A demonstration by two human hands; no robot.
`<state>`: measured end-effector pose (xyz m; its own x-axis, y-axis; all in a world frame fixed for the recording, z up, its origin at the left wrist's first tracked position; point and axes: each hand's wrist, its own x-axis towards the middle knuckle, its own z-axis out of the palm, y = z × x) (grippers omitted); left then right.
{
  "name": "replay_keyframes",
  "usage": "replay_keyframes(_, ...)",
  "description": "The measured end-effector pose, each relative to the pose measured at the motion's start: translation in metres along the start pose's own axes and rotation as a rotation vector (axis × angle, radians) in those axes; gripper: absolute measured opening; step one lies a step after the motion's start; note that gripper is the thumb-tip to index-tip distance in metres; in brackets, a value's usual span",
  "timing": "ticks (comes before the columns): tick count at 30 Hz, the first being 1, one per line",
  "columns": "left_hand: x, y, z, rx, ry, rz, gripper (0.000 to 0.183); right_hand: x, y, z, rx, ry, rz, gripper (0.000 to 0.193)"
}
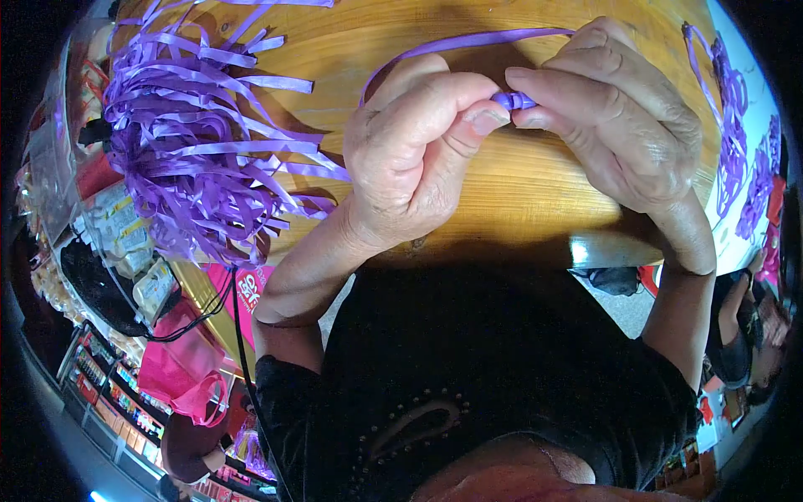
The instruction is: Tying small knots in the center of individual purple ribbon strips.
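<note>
A purple ribbon (468, 39) arcs behind my hands over the wooden table, and its gathered, folded part shows as a small bunch between my fingertips. My left hand (422, 138) pinches one side of this bunch between thumb and forefinger. From the other side, my right hand (623, 117) grips it the same way, its fingertips almost meeting the left ones. My fingers hide most of the fold, so I cannot tell whether it is a knot or a loop. To the left lies a large heap of cut purple ribbons (201, 142), their loose ends pointing toward my left hand.
The wooden table (502, 226) lies under my hands. Several purple ribbon pieces (732, 125) rest on a white surface at the far right. Clear plastic packages (125, 226) and a pink bag (180, 360) crowd the left side. Another person (736, 326) is at the right edge.
</note>
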<state>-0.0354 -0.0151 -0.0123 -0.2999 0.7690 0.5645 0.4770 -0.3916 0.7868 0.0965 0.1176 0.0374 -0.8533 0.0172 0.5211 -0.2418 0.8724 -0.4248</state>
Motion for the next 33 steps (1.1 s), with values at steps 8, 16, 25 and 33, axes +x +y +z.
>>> replay_keyframes(8, -0.0004, -0.0003, 0.0001, 0.009, 0.013, 0.021, 0.011, -0.0008, -0.0018, 0.0003, -0.039, -0.019, 0.009, 0.035)
replay_keyframes(16, 0.0002, 0.0, 0.0003, 0.005, -0.002, -0.015, 0.011, -0.0019, -0.0014, -0.001, -0.014, -0.027, 0.028, 0.034)
replay_keyframes(25, 0.0023, 0.0011, -0.0009, 0.088, -0.025, 0.047, 0.01, 0.0009, -0.0031, -0.0017, -0.041, -0.054, 0.034, 0.031)
replay_keyframes(33, -0.0003, 0.001, -0.0032, 0.188, -0.113, 0.103, 0.015, -0.0014, -0.0042, -0.003, 0.025, -0.099, 0.069, 0.023)
